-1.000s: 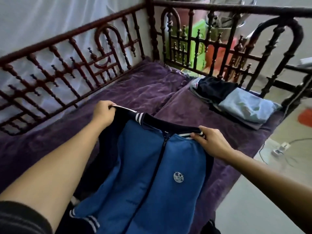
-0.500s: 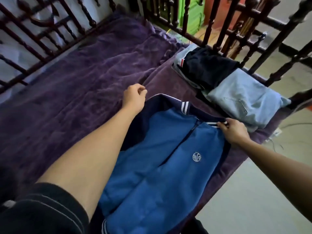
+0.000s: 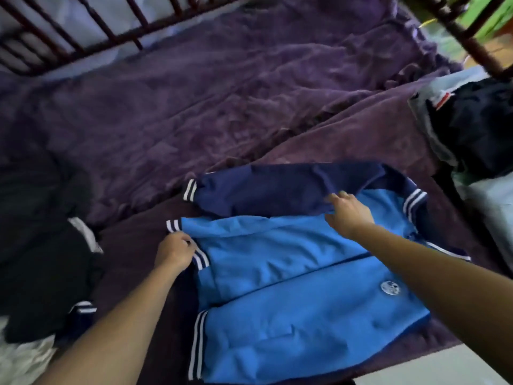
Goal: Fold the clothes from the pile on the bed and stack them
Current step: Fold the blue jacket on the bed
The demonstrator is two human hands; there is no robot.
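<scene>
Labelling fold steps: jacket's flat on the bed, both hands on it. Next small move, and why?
Probably fold the navy sleeve down over the blue front: the jacket lies flat, zipped side up, the sleeve sticks out along its upper edge, the right hand seems to pinch it, and the left hand holds the hem.

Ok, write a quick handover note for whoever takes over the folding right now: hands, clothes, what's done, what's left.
Left hand: grips the striped hem of the blue jacket.
Right hand: appears to pinch the navy sleeve, which lies along the jacket's far side.
Jacket: flat, front up, on the purple bedcover.
Done: a folded stack sits at the bed's right edge.
Left: fold this jacket, stack it, then work through the dark unfolded pile on the left.
</scene>
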